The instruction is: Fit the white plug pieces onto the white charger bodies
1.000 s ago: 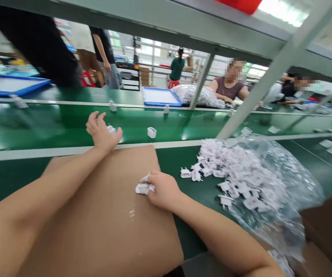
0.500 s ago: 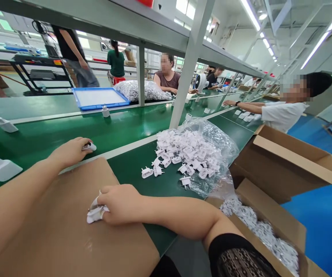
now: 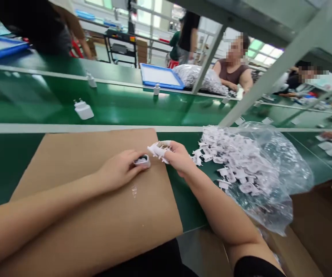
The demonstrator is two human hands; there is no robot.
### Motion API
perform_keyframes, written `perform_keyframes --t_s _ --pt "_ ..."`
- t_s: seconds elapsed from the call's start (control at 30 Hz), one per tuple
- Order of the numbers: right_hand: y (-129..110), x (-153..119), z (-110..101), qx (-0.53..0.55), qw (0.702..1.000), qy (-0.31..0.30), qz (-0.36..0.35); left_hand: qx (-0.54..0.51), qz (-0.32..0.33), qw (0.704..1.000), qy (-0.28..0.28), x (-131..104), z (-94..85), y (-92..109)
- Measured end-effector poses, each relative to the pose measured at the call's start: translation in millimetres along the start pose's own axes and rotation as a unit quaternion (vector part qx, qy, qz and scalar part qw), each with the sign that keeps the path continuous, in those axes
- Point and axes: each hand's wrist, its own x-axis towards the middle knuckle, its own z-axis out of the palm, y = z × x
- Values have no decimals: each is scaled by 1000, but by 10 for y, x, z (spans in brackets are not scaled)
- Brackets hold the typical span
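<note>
My left hand [image 3: 121, 167] rests over the cardboard sheet [image 3: 96, 215], closed on a white charger housing [image 3: 145, 161] whose dark open end shows. Just right of it, my right hand [image 3: 181, 159] is curled around several white plug end pieces [image 3: 157, 151] with thin pins. The two hands are close, with a small gap between the housing and the pieces. To the right lies a heap of the same white plug pieces [image 3: 241, 154], spilling from a clear plastic bag [image 3: 292, 165].
Beyond the cardboard runs a green conveyor belt [image 3: 119, 105] carrying a white charger [image 3: 83, 109] and several others. A slanted metal post [image 3: 258, 88] rises behind the heap. Blue-rimmed tray [image 3: 161, 75] and a full bag [image 3: 197, 77] sit across. Co-workers are seated opposite; cardboard boxes stand at lower right.
My left hand has come back from the belt to over the cardboard with the charger housing. My right hand has moved up beside it, still holding plug pieces. The view has turned left.
</note>
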Motion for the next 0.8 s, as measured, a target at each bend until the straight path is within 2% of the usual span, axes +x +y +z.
perform_keyframes --t_s 0.13,0.17,0.23,0.27,0.33,0.43,0.5,0.63,0.8 --pt "-39 -89 90 -28 999 -27 15 -57 39 994 82 -102 148 -63" --pt "-38 -123 112 -51 998 -28 2 -78 44 992 90 -115 164 -86" --pt "-30 -198 146 -126 990 -25 -65 -114 45 988 92 -130 177 -121" --pt "-26 -237 157 -176 977 -22 -116 -129 42 987 89 -133 176 -132" --pt "-22 -309 170 -292 931 -14 -218 -152 31 984 86 -131 169 -138" --pt "-27 -377 182 -427 852 -4 -302 -165 24 982 85 -117 156 -130" --pt "-23 -387 192 -459 828 -8 -321 -167 28 982 85 -110 151 -127" --pt "3 -374 218 -495 801 -8 -338 -161 43 981 94 -117 170 -151" --pt "1 -423 284 -599 722 26 -344 -71 104 984 128 -149 219 -176"
